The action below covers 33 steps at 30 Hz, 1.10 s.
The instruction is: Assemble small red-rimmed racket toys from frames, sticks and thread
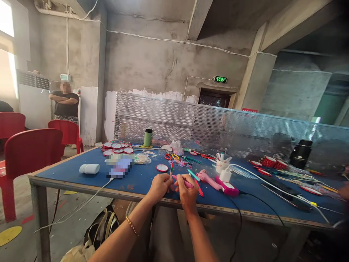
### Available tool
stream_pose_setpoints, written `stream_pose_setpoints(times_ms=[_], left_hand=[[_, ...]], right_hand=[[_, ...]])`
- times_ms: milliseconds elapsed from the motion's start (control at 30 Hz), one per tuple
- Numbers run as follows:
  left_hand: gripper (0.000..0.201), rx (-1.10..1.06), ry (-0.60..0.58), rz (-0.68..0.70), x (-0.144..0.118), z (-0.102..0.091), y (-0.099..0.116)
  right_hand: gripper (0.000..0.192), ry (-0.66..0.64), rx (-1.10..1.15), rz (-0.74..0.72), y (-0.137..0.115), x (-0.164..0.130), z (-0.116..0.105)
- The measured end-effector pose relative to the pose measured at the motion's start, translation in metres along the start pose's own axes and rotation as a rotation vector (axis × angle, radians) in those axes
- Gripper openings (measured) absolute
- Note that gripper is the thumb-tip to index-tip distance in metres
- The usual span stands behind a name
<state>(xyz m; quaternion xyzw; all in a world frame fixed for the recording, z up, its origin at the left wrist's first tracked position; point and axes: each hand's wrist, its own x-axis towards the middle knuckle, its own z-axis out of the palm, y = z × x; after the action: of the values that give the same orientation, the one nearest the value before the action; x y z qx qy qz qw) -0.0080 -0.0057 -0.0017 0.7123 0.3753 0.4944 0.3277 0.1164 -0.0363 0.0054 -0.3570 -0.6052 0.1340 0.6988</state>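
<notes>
My left hand (159,187) is closed at the table's front edge, pinching a thin upright stick (171,168) with red and green on its upper part. My right hand (187,193) grips a pink marker pen (188,183), its tip end pointing toward the stick. The two hands are close together, and the fingertips partly hide where pen and stick meet. A round red-rimmed white disc (162,167) lies just beyond my left hand. To the right of my right hand are a teal marker (193,174), a red marker (200,190) and a pink hot glue gun (215,181).
On the blue table (68,174) are a white bottle (89,169), a blurred phone (120,167), stacked red-rimmed discs (117,146), scissors (171,157), a cup of markers (222,165) and cables. A perforated metal screen (169,116) runs behind. A person (65,103) stands far left, near red chairs (32,153).
</notes>
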Motion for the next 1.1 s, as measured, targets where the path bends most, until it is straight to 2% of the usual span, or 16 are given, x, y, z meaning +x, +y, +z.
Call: stream_pose_setpoints(times_ms=[1100], left_hand=[[0.038,0.026,0.004,-0.013,0.0002,-0.0003,-0.0001]], right_hand=[[0.036,-0.006,-0.029,-0.019,-0.0012,0.0005,0.0004]])
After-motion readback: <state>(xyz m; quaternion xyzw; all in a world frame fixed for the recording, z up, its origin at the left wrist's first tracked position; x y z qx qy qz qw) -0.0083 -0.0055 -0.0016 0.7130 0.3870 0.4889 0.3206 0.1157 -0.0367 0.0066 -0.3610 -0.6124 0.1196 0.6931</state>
